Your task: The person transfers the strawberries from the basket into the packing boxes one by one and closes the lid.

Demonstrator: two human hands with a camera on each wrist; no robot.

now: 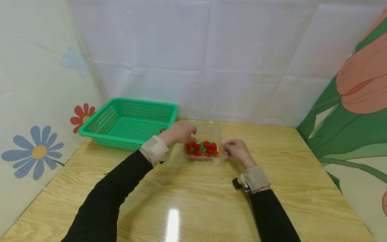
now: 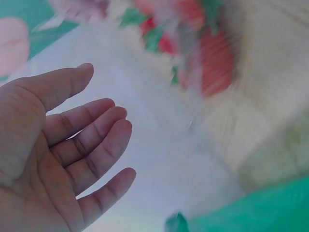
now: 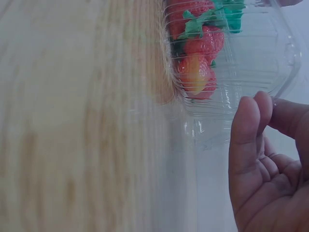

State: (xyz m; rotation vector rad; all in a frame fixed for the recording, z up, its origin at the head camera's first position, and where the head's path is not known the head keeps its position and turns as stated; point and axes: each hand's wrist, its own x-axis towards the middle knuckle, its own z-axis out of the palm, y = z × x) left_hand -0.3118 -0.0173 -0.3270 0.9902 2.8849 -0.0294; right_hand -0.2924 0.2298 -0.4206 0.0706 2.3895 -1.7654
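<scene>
Red strawberries with green leaves lie in a clear plastic clamshell box, whose see-through lid stands raised at the back. On the box's right side, my right hand pinches the rim between thumb and fingertips, seen closely in the right wrist view. My left hand is over the box's left side with nothing in it. In the left wrist view its fingers are spread and slightly bent, apart from the strawberries.
Left of the box, a green plastic basket with mesh walls stands on the wooden table. A small red item shows inside it, beside my left hand. A white sheet hangs behind the table.
</scene>
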